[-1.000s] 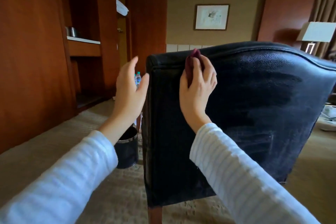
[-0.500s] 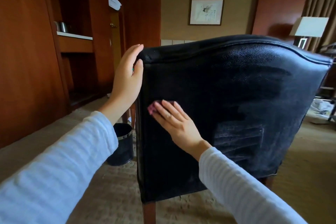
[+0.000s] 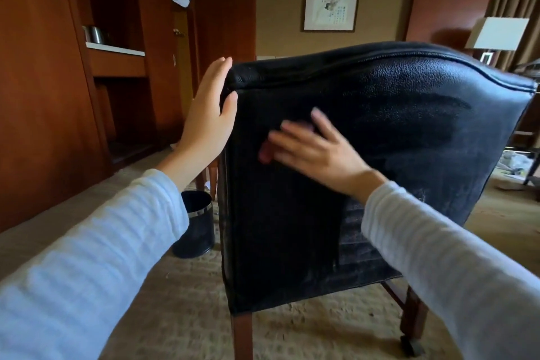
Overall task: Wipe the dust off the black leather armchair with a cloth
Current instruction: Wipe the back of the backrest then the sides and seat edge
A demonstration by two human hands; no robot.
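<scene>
The blurred right hand lies flat on the back of the black leather armchair, fingers spread, a dark pink cloth peeking from under their tips. The left hand, fingers straight and together, presses the backrest's left edge. Beyond stands a round black bin.

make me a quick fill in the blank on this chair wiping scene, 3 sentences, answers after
1. The right hand presses the cloth against the ____ of the armchair.
2. The left hand holds ____ and lies flat on the chair's side edge.
3. The waste bin on the carpet is ____ with a silver band.
Answers: back; nothing; black.
</scene>
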